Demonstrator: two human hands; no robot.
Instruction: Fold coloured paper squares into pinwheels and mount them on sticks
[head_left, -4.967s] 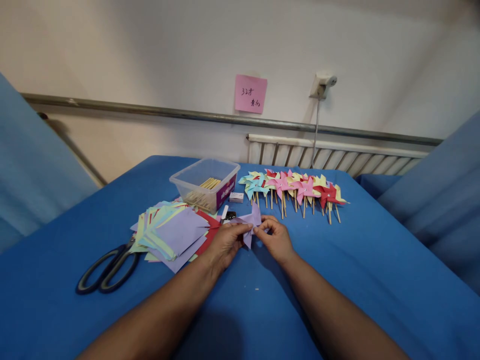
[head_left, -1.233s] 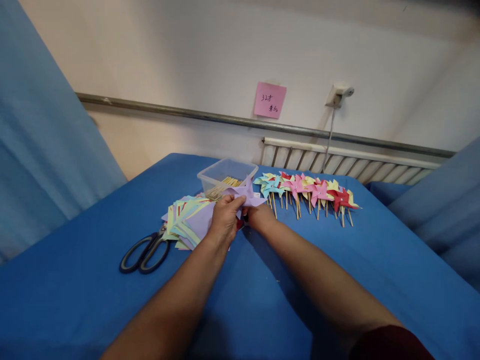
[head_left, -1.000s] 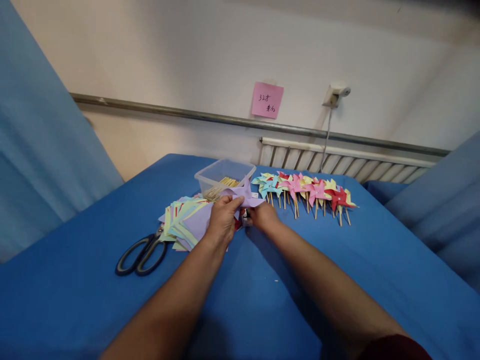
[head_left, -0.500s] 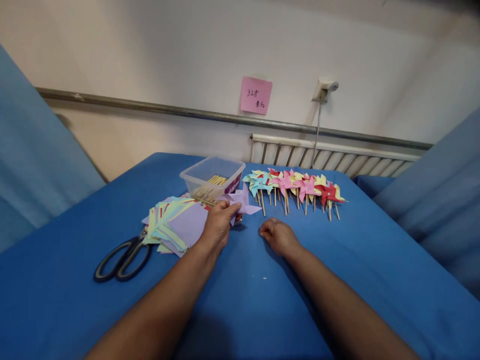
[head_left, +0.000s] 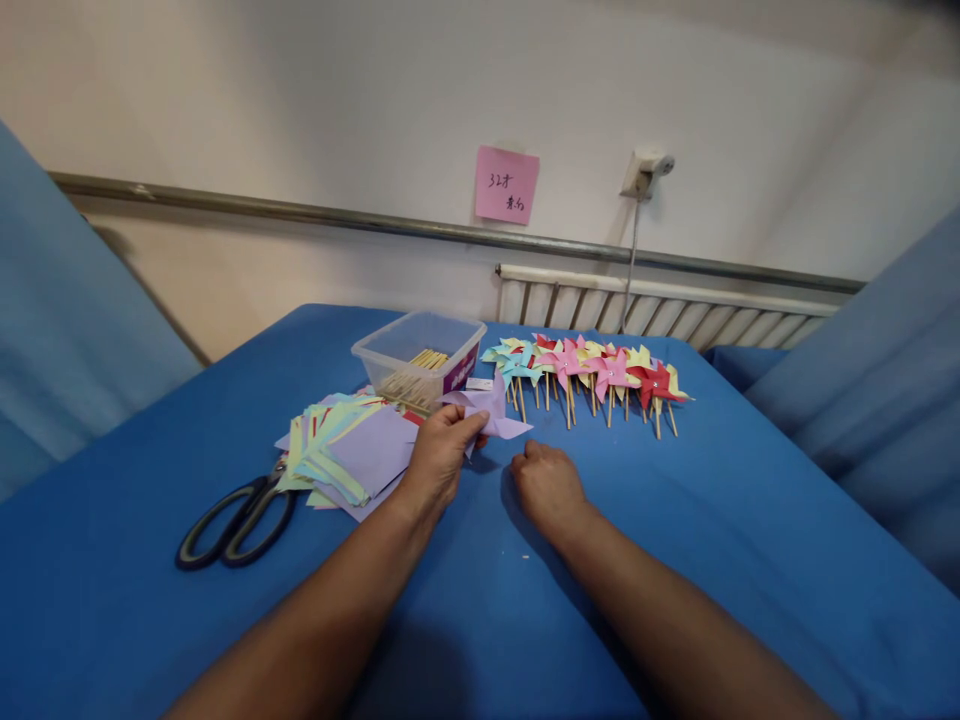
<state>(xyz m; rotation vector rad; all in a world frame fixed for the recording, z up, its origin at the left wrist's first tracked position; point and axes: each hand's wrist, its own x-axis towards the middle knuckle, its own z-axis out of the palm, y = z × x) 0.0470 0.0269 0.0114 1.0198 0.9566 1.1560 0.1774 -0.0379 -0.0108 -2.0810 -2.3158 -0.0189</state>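
Note:
My left hand (head_left: 439, 462) pinches a folded purple paper pinwheel head (head_left: 489, 411) just above the blue cloth, right of a pile of coloured paper squares (head_left: 346, 455). My right hand (head_left: 546, 487) rests on the cloth a little to the right of it, fingers curled closed; what they hold, if anything, is hidden. A clear plastic box (head_left: 420, 356) with wooden sticks stands just behind the left hand. A row of finished pinwheels on sticks (head_left: 585, 374) lies behind the right hand.
Black-handled scissors (head_left: 234, 509) lie at the left of the paper pile. The blue-covered table (head_left: 750, 520) ends at a wall with a rail, a radiator (head_left: 660, 305) and a pink note (head_left: 506, 185). Blue drapes hang at both sides.
My right hand has left the purple pinwheel and the spot beside the box and come back to the cloth with closed fingers. My left hand keeps the pinwheel, slightly lowered.

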